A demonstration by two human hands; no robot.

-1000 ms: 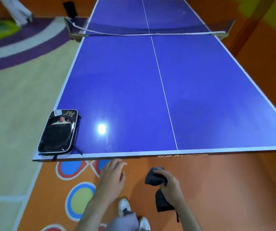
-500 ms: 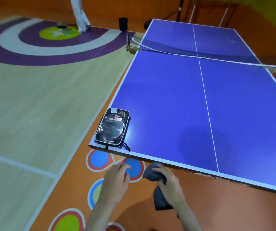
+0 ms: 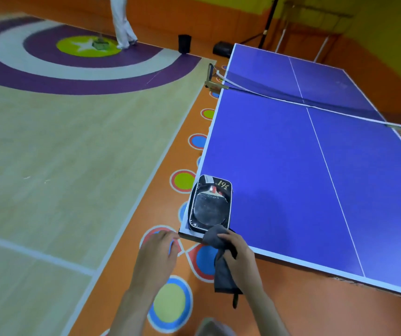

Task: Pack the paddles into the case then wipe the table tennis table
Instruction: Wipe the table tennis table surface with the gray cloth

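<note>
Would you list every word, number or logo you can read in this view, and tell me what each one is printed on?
"361°" in pale figures, seen upside down, on the far end of the black paddle case at the near left corner of the table tennis table.
Faint marks on the table's near edge, at the right: too blurred to read.
No text shows on the grey cloth or the floor.

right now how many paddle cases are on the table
1: the paddle case lies at the near left corner of the table, just beyond the cloth in the right hand.
</note>
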